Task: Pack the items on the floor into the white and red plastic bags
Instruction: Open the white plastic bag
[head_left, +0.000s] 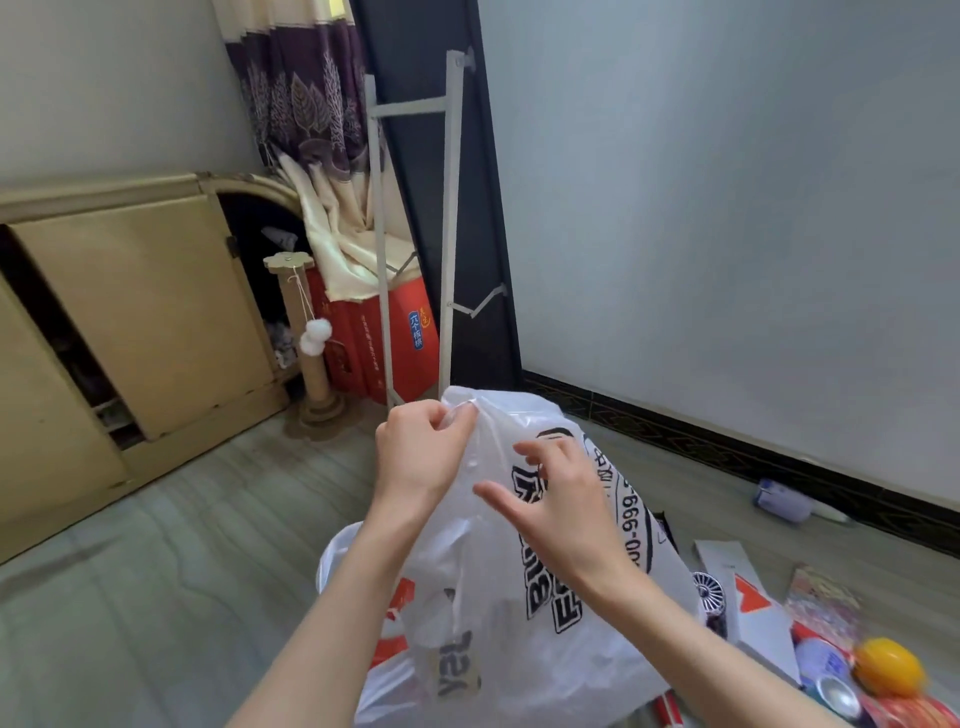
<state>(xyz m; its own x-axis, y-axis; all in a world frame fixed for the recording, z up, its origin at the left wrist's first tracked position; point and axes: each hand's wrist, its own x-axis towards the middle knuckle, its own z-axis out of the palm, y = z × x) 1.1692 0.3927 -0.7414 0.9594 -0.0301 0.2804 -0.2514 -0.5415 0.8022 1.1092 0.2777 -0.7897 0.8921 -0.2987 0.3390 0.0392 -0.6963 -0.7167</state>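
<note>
The left hand pinches the printed white plastic bag by its top, held up above the floor; the right hand hovers released. Some goods show inside; yellow ball, cans and boxes remain on the grey floor.

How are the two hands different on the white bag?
The left hand is curled tight, pinching the white bag at its top edge; the right hand has fingers spread, loosely touching the printed side. The left hand sits higher, the right hand lower. Both are bare.
</note>
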